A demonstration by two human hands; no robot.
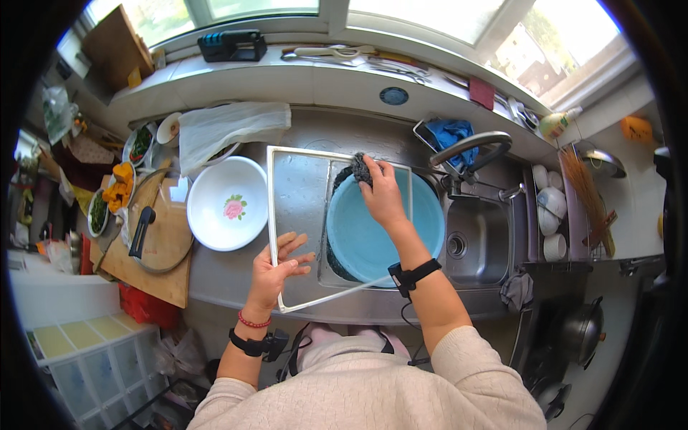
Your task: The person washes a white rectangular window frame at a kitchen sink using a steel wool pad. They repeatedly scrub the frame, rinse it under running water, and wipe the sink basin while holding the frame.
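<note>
A white rectangular frame is held tilted over the sink counter, partly above a light blue basin. Whether a clear panel fills it, I cannot tell for sure. My left hand grips its left side near the lower corner, with the fingers spread across the inside. In my right hand is a dark grey scouring pad, pressed against the frame's far side. My right forearm crosses over the frame's right part and hides some of it. The basin sits in the left sink bowl.
Left of the frame stands a white flowered basin, beside a glass lid on a wooden cutting board. A curved faucet reaches over the right side, near a smaller sink bowl. Knives and scissors line the sill.
</note>
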